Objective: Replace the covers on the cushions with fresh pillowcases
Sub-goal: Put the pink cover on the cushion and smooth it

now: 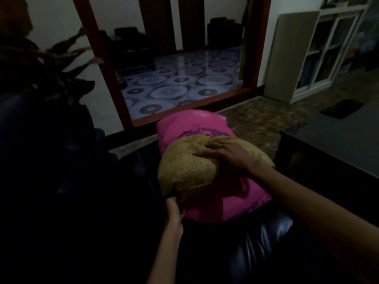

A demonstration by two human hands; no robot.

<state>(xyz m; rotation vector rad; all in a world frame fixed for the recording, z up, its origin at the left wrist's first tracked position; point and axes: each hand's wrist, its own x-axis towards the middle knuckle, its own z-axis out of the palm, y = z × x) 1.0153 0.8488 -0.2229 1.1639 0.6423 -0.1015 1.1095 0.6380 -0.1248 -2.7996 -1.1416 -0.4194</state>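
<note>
While the room lies dim around me, I have a yellow-olive cushion (190, 167) resting on a pink pillowcase (205, 128) on the dark, glossy seat of a sofa (264, 232). Pink cloth shows both beyond the cushion and on my side of it, bunched under its near edge, so the cushion looks partly wrapped by it; how far it sits inside I cannot tell.

My right hand (225, 154) lies on top of the cushion, fingers spread and fairly straight, pressing into the stuffing so that the cover dents under my palm. My left hand (174, 212) is down at the near lower corner, where cushion and pink cloth meet; its fingers curl in there as if pinching the fabric, but the shadow hides exactly which layer they hold.

Beyond the sofa the floor (256, 117) is a mottled brown. A red-brown door frame (98, 50) opens onto another room with shiny blue tiles (180, 83) patterned in circles and dark furniture against its far wall. To the right stands a white cabinet (320, 58) with glass doors, a dark mat (341, 109) on the floor before it. A dark low table (328, 144) sits at the right edge, and blurred plant leaves (51, 58) hang at the upper left.
</note>
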